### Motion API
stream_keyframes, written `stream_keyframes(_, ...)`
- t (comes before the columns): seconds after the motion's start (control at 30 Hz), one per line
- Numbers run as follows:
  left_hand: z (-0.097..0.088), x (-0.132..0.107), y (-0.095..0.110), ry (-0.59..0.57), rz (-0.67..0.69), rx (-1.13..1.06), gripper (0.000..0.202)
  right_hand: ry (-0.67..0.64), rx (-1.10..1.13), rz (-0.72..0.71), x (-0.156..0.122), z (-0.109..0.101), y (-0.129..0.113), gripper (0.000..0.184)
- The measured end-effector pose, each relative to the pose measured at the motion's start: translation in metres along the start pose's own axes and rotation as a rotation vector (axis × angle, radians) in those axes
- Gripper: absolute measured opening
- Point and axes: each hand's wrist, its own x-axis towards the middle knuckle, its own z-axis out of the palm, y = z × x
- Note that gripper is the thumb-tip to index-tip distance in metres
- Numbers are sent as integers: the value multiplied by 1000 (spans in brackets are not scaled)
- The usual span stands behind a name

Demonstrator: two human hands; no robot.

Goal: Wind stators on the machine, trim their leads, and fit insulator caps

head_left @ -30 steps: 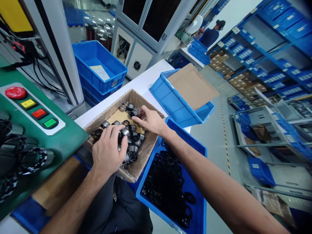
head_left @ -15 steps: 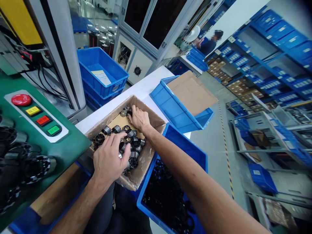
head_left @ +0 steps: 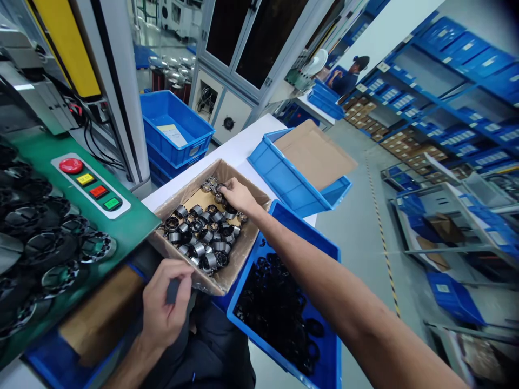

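Note:
A cardboard box (head_left: 174, 197) lined with plastic holds several small round metal-and-black parts (head_left: 203, 235). My right hand (head_left: 236, 195) reaches into its far corner, fingers closed on parts there. Near the box's front edge, my left hand (head_left: 164, 310) hovers over my lap with its fingers curled round one dark part. A blue bin (head_left: 324, 254) to the right of the box is filled with black ring-shaped parts (head_left: 275, 313).
On the left, a green machine panel (head_left: 121, 227) carries a red stop button and coloured buttons, with black round parts lying on it. A blue bin (head_left: 284, 173) with cardboard sits further back. Stacked blue bins (head_left: 174, 127), shelving and a distant person (head_left: 344, 78) lie beyond.
My left hand has come out of the box toward me, holding a part. My right hand stayed at the far corner. The view shifted left and up.

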Motion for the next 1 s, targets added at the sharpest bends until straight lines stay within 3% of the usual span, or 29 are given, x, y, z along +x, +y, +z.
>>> stream_keyframes(0.1, -25, -62, -13, 6, -315, -19, 26, -137, 128, 2, -6, 10, -8, 46)
stream_keyframes(0.17, -47, -97, -28, 36, -500, -18, 41, -203, 190, -3, -13, 17, -14, 46)
stream_keyframes(0.3, -106, -142, -46, 103, -674, 42, 80, -241, 274, -69, -37, 26, -24, 47)
stream_keyframes(0.4, -146, -160, -33, 181, -724, 69, 91, -236, 323, -164, -57, 27, -25, 46)
stream_keyframes(0.5, -167, -176, -5, 255, -722, 99, 96, -205, 378, -279, -80, 29, -24, 45)
stream_keyframes(0.63, -163, -211, 32, 275, -652, 121, 89, -93, 469, -376, -123, 41, -13, 47)
stream_keyframes(0.73, -148, -244, 55, 201, -545, 214, 68, 15, 525, -417, -168, 60, 6, 47)
stream_keyframes(0.87, -129, -282, 82, -72, -333, 329, 30, 69, 559, -495, -226, 87, 42, 45)
stream_keyframes(1.0, -121, -312, 93, -314, -214, 338, 33, 80, 593, -564, -261, 100, 64, 42)
